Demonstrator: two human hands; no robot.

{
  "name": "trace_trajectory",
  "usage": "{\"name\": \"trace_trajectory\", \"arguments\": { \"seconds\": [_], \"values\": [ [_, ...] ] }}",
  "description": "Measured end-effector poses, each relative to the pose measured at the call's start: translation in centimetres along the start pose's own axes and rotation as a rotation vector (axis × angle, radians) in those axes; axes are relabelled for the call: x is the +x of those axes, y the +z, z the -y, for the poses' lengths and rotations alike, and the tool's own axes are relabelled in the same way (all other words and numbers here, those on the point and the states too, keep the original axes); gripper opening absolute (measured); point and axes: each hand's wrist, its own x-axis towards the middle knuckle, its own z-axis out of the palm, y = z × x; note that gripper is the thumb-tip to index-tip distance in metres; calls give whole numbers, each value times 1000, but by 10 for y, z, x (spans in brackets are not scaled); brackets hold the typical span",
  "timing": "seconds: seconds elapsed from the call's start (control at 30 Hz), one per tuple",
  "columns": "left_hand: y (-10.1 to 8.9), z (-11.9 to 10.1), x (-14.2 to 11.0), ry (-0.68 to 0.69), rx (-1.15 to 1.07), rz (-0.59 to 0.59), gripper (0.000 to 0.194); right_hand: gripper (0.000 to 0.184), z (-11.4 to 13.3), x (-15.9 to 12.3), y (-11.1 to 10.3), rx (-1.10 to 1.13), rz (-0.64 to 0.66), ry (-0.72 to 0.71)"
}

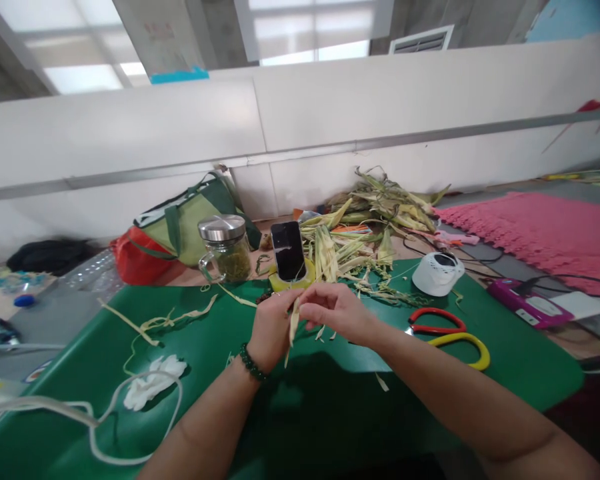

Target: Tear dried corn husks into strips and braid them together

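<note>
A pale strip of corn husk [294, 325] hangs down between my two hands at the middle of the green table [205, 340]. My left hand [276, 327], with a dark green bead bracelet at its wrist, is closed around the strip. My right hand [336, 309] pinches the husk near its upper end, fingertips close against the left hand. Just beyond stands a dark-screened phone [288, 251] on a yellow roll [307, 275]. Behind it, loose dry husks [325, 250] are spread out, and a heap of whole husks [387, 203] lies by the wall.
Scissors with a red and a yellow handle [461, 340] lie at right, near a white roll [437, 275] and a purple power bank [525, 303]. A glass jar [225, 250] and green bag [190, 217] stand at back left. White cable [93, 423] and crumpled tissue [153, 383] lie at left.
</note>
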Motion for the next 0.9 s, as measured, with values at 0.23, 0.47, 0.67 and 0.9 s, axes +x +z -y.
{"name": "trace_trajectory", "arguments": {
  "seconds": [0.23,0.47,0.67,0.9],
  "values": [
    [-7,11,4,93,390,-158,28,41,-10,6,5,207,18,306],
    [-8,10,3,153,428,-246,25,46,-10,7,11,243,23,343],
    [-7,10,3,96,393,-206,29,48,-11,8,8,266,-1,348],
    [-8,7,12,-236,-249,-220,23,42,-16,12,-2,59,-182,46]
  ]
}}
